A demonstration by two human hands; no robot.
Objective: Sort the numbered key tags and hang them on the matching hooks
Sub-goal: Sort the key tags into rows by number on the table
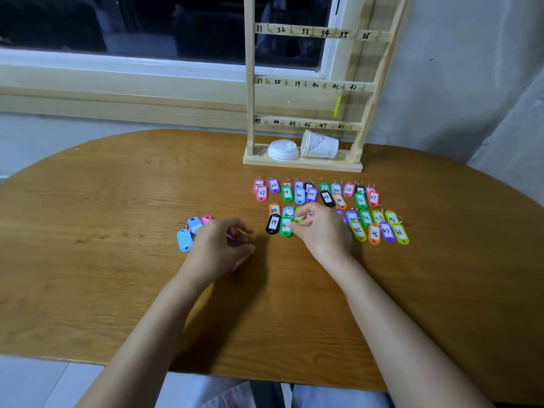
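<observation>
Tags (pixel 326 198) in rows on tabletop (pixel 117 201) before rack (pixel 250 113); yellow tag (pixel 337 106) hangs on rack at 41. Left hand (pixel 217 251), front-left of rack, fingers grasping purple tag (pixel 231 238). Right hand (pixel 323 231) fingers touch green tag (pixel 285 228); can't tell if gripping.

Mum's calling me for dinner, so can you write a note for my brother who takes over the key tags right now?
Left hand: curled over the loose tags, grip unclear.
Right hand: pinching a green tag in the sorted rows.
Done: most tags laid in number order; one yellow tag hangs on the rack at 41.
To do: sort the rest, hang everything.
</observation>
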